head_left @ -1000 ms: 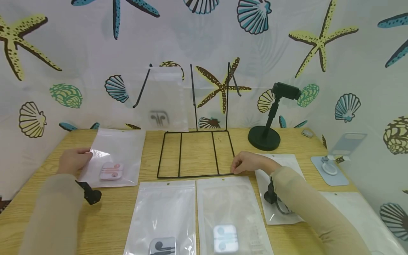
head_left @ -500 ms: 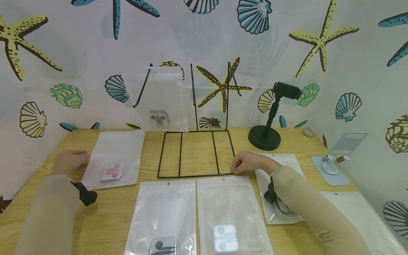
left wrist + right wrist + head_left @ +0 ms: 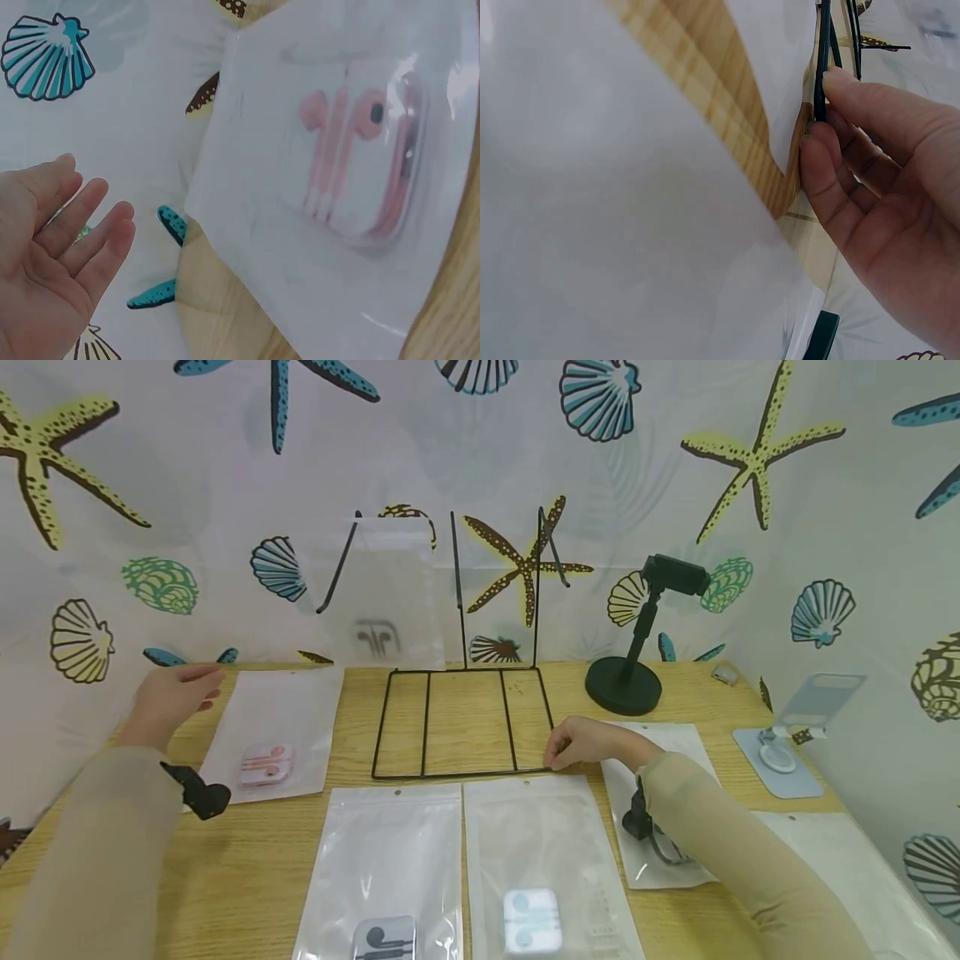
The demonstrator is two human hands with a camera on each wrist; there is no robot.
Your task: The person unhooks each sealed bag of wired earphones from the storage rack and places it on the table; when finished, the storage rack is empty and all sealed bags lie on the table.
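Observation:
My right hand [image 3: 581,743] pinches the front right corner of a black wire rack [image 3: 465,774] between thumb and fingers; the right wrist view shows the thin black bar [image 3: 823,60] in that pinch. My left hand [image 3: 171,697] hovers at the left edge of a white zip bag, its fingers loosely extended with nothing in them. That zip bag [image 3: 281,710] lies on the table and contains pink earphones [image 3: 337,142] in a clear case. From the rack's upright prongs hangs another zip bag [image 3: 390,585] with dark-looking earphones inside.
Two zip bags lie in front of the rack, one with black earphones [image 3: 384,937], one with a white and pale blue set [image 3: 531,920]. Another bag [image 3: 675,739] lies under my right forearm. A black stand [image 3: 622,685] and a pale blue phone stand [image 3: 780,764] stand at right.
My left hand has let go of the bag with the pink earphones and moved up and away from its left edge. My right hand stays on the rack.

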